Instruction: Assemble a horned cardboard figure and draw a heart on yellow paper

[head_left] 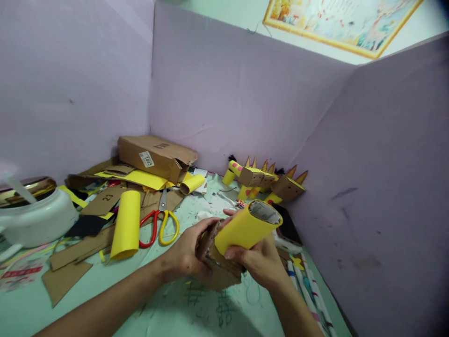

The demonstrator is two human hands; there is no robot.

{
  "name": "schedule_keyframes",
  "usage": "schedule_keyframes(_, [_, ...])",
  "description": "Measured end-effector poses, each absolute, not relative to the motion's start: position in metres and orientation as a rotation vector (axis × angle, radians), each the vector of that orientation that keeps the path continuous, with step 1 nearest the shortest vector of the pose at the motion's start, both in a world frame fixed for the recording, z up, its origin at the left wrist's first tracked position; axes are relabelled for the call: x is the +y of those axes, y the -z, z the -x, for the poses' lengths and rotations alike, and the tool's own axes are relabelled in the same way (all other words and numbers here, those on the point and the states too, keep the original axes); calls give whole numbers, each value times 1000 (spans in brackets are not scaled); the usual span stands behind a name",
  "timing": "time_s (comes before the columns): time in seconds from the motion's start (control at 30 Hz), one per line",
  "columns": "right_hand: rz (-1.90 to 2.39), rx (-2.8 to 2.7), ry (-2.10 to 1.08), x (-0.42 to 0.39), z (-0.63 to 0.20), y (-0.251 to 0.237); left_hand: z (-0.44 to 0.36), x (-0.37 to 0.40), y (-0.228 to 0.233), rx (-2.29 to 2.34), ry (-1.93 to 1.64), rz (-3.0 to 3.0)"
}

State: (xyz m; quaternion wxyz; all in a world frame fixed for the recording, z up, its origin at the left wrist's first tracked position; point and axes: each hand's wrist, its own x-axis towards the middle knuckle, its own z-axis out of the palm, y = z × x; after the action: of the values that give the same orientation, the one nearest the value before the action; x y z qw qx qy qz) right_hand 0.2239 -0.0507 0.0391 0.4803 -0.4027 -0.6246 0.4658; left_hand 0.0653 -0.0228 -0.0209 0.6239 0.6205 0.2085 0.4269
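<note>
My left hand [189, 248] is closed around the side of a small brown cardboard box [220, 274], held above the table. In my right hand [256, 257] is a yellow paper-covered cardboard tube [247, 227], its thumb on the near side. The tube tilts up to the right, showing a greyish hollow end. Its lower end meets the box; I cannot tell whether it is fixed there. Left of my hands lie scissors [163, 215] with one red and one yellow handle. Beside them a wider yellow paper tube [126, 224] stands upright.
A large cardboard box [154, 157] sits at the back among cardboard scraps [105, 201]. Animal figures [268, 180] with yellow tubes and pointed spikes stand back right. Several markers [312, 295] lie at right; a white pot [38, 215] stands far left. Purple partitions [242, 84] enclose the table.
</note>
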Motion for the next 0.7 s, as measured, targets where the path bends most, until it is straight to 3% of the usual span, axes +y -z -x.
schedule_keyframes(0.23, [935,-1603,-1055,-46,-222,-44,-54,-24,3,619,-1022,-1514])
schedule_keyframes(0.47, [550,-1510,-821,-34,-233,-70,-42,-25,-16,663,-1027,-1467])
schedule_keyframes(0.7, [736,-1816,-465,-42,-229,-100,-48,-21,-8,872,-1098,-1491])
